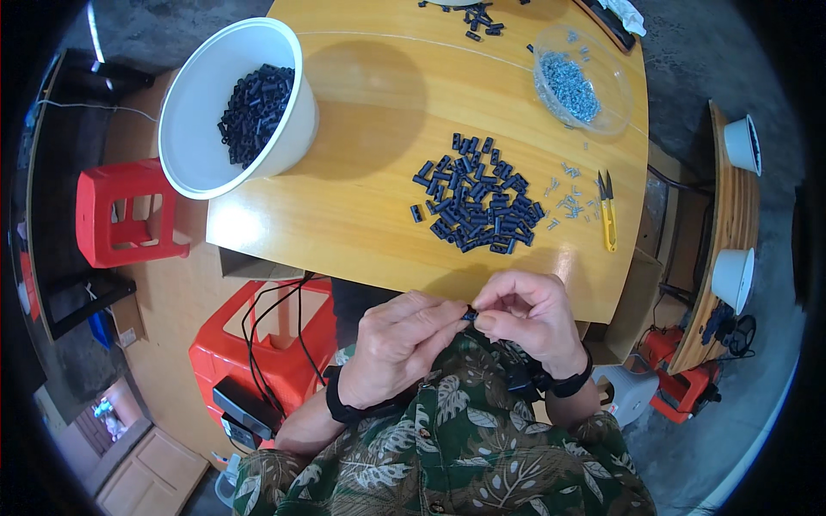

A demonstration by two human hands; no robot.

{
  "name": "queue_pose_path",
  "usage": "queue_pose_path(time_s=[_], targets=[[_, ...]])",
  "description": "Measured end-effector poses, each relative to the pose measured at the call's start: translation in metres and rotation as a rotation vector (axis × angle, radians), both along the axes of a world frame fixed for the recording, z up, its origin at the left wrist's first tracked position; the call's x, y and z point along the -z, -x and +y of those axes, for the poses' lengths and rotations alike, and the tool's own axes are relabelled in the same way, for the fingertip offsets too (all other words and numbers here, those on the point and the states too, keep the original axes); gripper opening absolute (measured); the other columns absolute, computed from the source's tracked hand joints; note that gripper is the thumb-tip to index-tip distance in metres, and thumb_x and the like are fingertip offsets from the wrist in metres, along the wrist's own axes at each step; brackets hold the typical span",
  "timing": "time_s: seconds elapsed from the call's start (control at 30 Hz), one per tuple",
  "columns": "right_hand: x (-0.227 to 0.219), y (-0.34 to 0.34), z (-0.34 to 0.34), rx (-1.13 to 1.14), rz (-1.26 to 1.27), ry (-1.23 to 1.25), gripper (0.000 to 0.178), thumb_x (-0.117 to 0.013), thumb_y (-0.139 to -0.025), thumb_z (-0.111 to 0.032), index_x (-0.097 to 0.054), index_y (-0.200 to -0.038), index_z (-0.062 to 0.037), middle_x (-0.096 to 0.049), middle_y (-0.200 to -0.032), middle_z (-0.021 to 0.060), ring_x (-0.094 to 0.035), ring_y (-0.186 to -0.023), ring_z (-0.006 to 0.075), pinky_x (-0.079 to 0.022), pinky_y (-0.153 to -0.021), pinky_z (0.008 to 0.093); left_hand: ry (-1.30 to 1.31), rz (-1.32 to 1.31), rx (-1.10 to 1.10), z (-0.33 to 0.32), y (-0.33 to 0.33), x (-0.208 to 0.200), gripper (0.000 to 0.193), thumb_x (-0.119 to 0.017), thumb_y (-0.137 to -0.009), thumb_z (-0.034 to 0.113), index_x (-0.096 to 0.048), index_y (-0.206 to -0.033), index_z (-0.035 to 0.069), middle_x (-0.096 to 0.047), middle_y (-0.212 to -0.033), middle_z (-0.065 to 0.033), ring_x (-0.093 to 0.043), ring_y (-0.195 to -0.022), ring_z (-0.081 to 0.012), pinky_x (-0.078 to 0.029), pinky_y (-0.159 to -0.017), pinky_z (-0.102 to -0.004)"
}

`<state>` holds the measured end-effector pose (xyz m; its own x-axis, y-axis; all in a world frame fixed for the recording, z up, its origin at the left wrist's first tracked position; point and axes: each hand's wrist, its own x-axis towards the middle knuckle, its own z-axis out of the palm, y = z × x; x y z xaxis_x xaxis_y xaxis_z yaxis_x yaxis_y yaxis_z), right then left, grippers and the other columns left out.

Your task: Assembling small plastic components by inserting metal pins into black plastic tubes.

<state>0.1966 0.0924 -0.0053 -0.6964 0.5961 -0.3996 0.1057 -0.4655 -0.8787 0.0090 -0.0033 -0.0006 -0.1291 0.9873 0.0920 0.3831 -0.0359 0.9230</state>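
Observation:
Close to my body, just off the table's near edge, my left hand (400, 344) pinches a small black plastic piece (470, 314). My right hand (531, 320) meets it from the other side, thumb and forefinger closed at the same piece; whether a screw is between them is too small to tell. Ahead of my hands lies a pile of short black tubular pieces (482, 198) with holes. To its right several small silver screws (571, 205) are scattered, beside yellow-handled snips (608, 215).
A white bucket (185, 163) partly filled with black pieces stands at the table's left. A clear bowl (611, 120) of silver screws sits at the far right. Red stools (215, 344) stand left of me, with black cables over one. A wooden bench (701, 284) holds white tubs at right.

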Motion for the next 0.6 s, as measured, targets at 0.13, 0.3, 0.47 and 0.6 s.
queue_pose_path(time_s=[0.13,0.3,0.47,0.6], targets=[[0.010,0.000,-0.004,0.069,0.174,0.349,0.027,-0.077,-0.087,-0.012,-0.067,-0.109,0.0008,-0.065,-0.090,0.0006,-0.057,-0.070,0.0044,-0.045,-0.060,0.0186,-0.020,-0.110,-0.021,-0.004,0.002,0.007,0.026,-0.080,-0.074,-0.002,-0.074,-0.099,0.003,-0.069,-0.101,-0.0097,-0.067,-0.089,-0.0255,-0.055,-0.076,-0.0341],[0.021,0.005,-0.009,-0.074,0.230,0.482,0.032,-0.081,-0.083,-0.016,-0.068,-0.109,-0.0026,-0.065,-0.092,-0.0019,-0.056,-0.076,0.0031,-0.041,-0.064,0.0178,-0.088,-0.078,0.033,-0.003,0.003,0.008,0.031,-0.081,-0.074,0.002,-0.075,-0.104,0.005,-0.067,-0.114,-0.0110,-0.064,-0.103,-0.0267,-0.053,-0.087,-0.0360],[0.026,0.006,-0.014,-0.015,0.245,0.574,0.040,-0.086,-0.075,-0.012,-0.067,-0.108,0.0014,-0.067,-0.100,0.0040,-0.063,-0.088,0.0106,-0.049,-0.078,0.0243,-0.128,0.038,0.050,-0.003,0.001,0.007,0.036,-0.081,-0.071,0.003,-0.075,-0.106,0.006,-0.065,-0.118,-0.0106,-0.064,-0.107,-0.0295,-0.052,-0.090,-0.0393],[0.031,0.007,-0.017,-0.054,0.295,0.601,0.038,-0.083,-0.076,-0.007,-0.068,-0.110,0.0003,-0.068,-0.099,0.0019,-0.063,-0.087,0.0095,-0.049,-0.077,0.0224,-0.208,0.075,0.077,-0.005,0.005,0.009,0.034,-0.081,-0.070,0.005,-0.075,-0.103,0.004,-0.066,-0.119,-0.0124,-0.064,-0.110,-0.0326,-0.052,-0.089,-0.0412]])
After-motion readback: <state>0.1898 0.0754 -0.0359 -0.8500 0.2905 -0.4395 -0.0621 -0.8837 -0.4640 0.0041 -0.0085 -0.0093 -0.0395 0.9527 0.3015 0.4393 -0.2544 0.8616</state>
